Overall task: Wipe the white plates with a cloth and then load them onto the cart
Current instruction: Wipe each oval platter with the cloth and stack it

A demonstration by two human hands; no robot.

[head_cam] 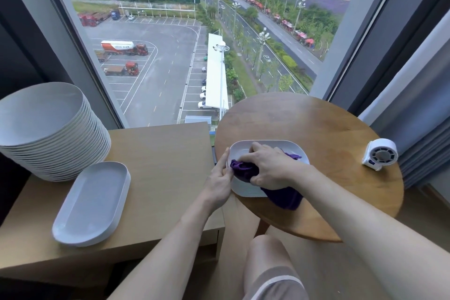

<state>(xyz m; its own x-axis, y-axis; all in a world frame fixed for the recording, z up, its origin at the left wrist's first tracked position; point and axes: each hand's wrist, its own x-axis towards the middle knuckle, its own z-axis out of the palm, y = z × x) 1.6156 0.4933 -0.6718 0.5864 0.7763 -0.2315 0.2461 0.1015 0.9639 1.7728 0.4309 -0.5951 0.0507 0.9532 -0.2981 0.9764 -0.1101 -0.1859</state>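
Now: white plate lies flat on the round table, near its left edge. My right grip is clenched on the bunched purple cloth, pressing it into the plate; my left grip, fingers straight, steadies the left rim. Plate probably stiff, slick, breakable: I would lift it by opposite rims. Cloth soft, limp.

I read the far half of the round surface as bare; fan obstructs its right edge, plate stack the left surface.
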